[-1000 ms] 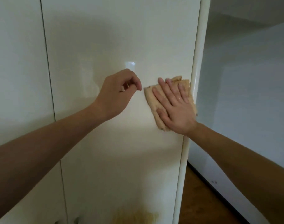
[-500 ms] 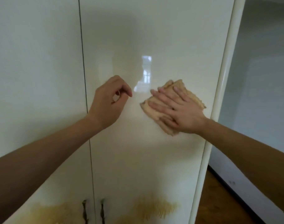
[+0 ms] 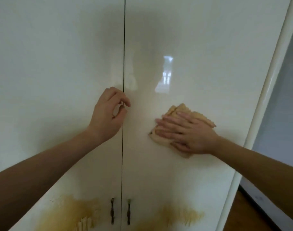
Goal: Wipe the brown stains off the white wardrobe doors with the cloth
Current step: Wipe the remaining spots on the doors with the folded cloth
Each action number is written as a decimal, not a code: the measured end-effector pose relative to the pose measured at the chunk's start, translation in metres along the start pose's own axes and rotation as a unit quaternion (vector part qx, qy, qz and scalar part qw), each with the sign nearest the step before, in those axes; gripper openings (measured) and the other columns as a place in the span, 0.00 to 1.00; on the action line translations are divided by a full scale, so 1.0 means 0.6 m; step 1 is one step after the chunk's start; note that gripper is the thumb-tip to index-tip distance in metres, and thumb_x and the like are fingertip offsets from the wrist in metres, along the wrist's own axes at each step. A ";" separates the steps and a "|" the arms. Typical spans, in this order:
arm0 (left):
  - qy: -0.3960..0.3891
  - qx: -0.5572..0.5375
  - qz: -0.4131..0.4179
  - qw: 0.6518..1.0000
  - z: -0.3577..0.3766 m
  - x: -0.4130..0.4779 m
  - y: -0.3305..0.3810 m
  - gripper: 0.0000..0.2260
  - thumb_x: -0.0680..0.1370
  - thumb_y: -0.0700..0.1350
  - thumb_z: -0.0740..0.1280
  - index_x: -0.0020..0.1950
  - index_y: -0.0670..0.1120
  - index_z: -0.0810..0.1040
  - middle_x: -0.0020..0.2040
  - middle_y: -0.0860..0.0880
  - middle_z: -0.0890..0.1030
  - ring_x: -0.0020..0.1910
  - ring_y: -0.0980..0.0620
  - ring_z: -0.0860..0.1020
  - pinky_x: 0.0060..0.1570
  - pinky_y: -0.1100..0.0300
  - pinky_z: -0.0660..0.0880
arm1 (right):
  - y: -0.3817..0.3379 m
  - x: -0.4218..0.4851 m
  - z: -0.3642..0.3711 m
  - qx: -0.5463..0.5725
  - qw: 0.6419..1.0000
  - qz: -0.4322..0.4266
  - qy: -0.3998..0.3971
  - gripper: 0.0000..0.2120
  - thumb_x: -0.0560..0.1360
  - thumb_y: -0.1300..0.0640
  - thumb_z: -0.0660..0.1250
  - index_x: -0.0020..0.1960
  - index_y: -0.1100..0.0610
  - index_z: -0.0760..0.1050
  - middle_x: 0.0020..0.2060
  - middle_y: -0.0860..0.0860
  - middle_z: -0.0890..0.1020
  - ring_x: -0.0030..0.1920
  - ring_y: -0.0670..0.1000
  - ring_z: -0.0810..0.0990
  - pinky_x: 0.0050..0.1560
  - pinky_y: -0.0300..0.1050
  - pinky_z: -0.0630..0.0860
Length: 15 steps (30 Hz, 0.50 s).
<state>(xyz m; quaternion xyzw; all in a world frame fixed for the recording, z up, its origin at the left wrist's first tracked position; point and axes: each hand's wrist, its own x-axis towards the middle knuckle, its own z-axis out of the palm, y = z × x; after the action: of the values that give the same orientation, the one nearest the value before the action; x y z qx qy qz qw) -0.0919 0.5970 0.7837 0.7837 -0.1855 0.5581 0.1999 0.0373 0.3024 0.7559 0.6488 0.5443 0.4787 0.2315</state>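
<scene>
On the white wardrobe, the left door point(image 3: 59, 64) and right door point(image 3: 192, 47) look clean across their upper and middle parts, so that stretch seems done. What is left lies low: the brown left stain point(image 3: 67, 214) and right stain point(image 3: 180, 214), flanking the two small handles point(image 3: 112, 210). The tan cloth point(image 3: 197, 116) lies on the right door, well above its stain, flattened under the right hand point(image 3: 189, 134), whose straight fingers press it to the panel. The left hand point(image 3: 107, 114) hovers by the door seam, loosely curled, holding nothing.
</scene>
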 end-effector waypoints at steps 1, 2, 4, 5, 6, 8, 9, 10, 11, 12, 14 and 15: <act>0.007 -0.002 -0.002 1.000 -0.005 0.003 -0.007 0.08 0.73 0.29 0.63 0.45 0.39 0.79 0.46 0.45 0.76 0.46 0.48 0.74 0.50 0.66 0.69 | 0.011 0.037 -0.014 -0.013 0.999 0.036 0.022 0.28 0.84 0.47 0.57 0.83 0.49 0.59 0.84 0.52 0.57 0.84 0.54 0.54 0.83 0.56 0.47; 0.011 -0.010 0.002 1.000 -0.007 0.006 -0.010 0.08 0.72 0.29 0.63 0.45 0.39 0.79 0.45 0.44 0.76 0.46 0.49 0.74 0.49 0.66 0.68 | 0.010 0.075 -0.024 -0.019 0.995 0.083 0.054 0.28 0.85 0.47 0.56 0.83 0.49 0.59 0.84 0.52 0.57 0.84 0.55 0.53 0.83 0.57 0.48; 0.016 -0.026 0.021 0.999 -0.008 0.004 -0.017 0.07 0.72 0.29 0.63 0.44 0.38 0.78 0.44 0.44 0.76 0.45 0.49 0.73 0.48 0.63 0.70 | -0.033 0.143 -0.020 -0.016 0.978 0.180 0.107 0.29 0.84 0.48 0.56 0.83 0.51 0.59 0.83 0.54 0.57 0.84 0.58 0.53 0.83 0.60 0.48; 0.015 -0.036 0.028 0.999 -0.006 0.001 -0.020 0.07 0.72 0.30 0.63 0.43 0.38 0.78 0.43 0.44 0.76 0.44 0.49 0.73 0.47 0.61 0.70 | -0.071 0.167 -0.006 -0.001 0.969 0.219 0.117 0.30 0.83 0.48 0.58 0.83 0.51 0.59 0.83 0.55 0.57 0.84 0.59 0.53 0.83 0.62 0.47; 0.006 -0.048 0.031 0.998 -0.003 -0.005 -0.023 0.06 0.72 0.30 0.63 0.43 0.38 0.78 0.43 0.45 0.77 0.44 0.49 0.74 0.46 0.58 0.71 | -0.118 0.184 0.014 0.019 0.966 0.230 0.112 0.30 0.83 0.48 0.59 0.83 0.52 0.59 0.83 0.56 0.56 0.84 0.60 0.53 0.82 0.63 0.45; -0.035 -0.071 0.041 0.996 -0.002 -0.024 -0.034 0.05 0.72 0.32 0.62 0.42 0.38 0.77 0.42 0.45 0.77 0.42 0.48 0.74 0.44 0.55 0.73 | -0.225 0.186 0.057 0.066 0.985 0.150 0.051 0.30 0.84 0.48 0.59 0.84 0.51 0.58 0.83 0.55 0.54 0.84 0.60 0.49 0.83 0.63 0.42; -0.064 -0.078 0.056 0.993 -0.006 -0.034 -0.042 0.05 0.73 0.33 0.62 0.43 0.38 0.77 0.42 0.46 0.77 0.41 0.48 0.74 0.42 0.54 0.73 | -0.268 0.173 0.074 0.080 0.993 0.090 0.010 0.29 0.85 0.48 0.57 0.84 0.51 0.56 0.84 0.54 0.53 0.84 0.58 0.48 0.83 0.61 0.41; -0.096 -0.081 0.077 0.989 -0.014 -0.043 -0.051 0.06 0.73 0.34 0.62 0.44 0.39 0.78 0.43 0.47 0.76 0.41 0.49 0.74 0.41 0.53 0.73 | -0.293 0.154 0.085 0.082 0.996 0.040 -0.023 0.28 0.86 0.48 0.55 0.85 0.50 0.55 0.84 0.53 0.53 0.85 0.56 0.47 0.83 0.58 0.41; -0.124 -0.078 0.098 0.984 -0.026 -0.049 -0.062 0.06 0.74 0.34 0.62 0.45 0.40 0.78 0.44 0.49 0.76 0.40 0.50 0.74 0.40 0.52 0.73 | -0.298 0.139 0.086 0.087 0.995 0.003 -0.041 0.28 0.87 0.49 0.55 0.85 0.50 0.54 0.85 0.51 0.53 0.85 0.54 0.47 0.84 0.56 0.41; -0.144 -0.071 0.113 0.980 -0.041 -0.053 -0.072 0.07 0.75 0.35 0.61 0.47 0.41 0.78 0.45 0.51 0.75 0.39 0.51 0.73 0.39 0.52 0.73 | -0.286 0.128 0.082 0.091 0.995 -0.019 -0.046 0.27 0.87 0.48 0.54 0.85 0.50 0.55 0.85 0.51 0.54 0.85 0.53 0.48 0.84 0.54 0.40; -0.151 -0.054 0.121 0.980 -0.076 -0.056 -0.096 0.07 0.76 0.37 0.61 0.50 0.42 0.77 0.47 0.53 0.74 0.37 0.51 0.72 0.36 0.51 0.74 | -0.226 0.130 0.058 0.076 0.996 -0.017 -0.040 0.27 0.86 0.47 0.55 0.84 0.48 0.57 0.84 0.51 0.55 0.85 0.53 0.50 0.84 0.53 0.40; -0.145 -0.050 0.113 0.982 -0.091 -0.055 -0.105 0.07 0.76 0.37 0.61 0.50 0.43 0.77 0.48 0.53 0.75 0.36 0.50 0.72 0.35 0.50 0.74 | -0.185 0.138 0.041 0.061 0.998 0.020 -0.025 0.27 0.85 0.46 0.55 0.84 0.47 0.58 0.84 0.52 0.55 0.84 0.53 0.51 0.83 0.54 0.41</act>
<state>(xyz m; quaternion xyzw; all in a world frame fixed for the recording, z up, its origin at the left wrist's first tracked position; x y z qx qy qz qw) -0.1133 0.6812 0.7616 0.8190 -0.3280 0.4477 0.1458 0.0009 0.4179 0.6844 0.6841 0.5535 0.4327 0.1961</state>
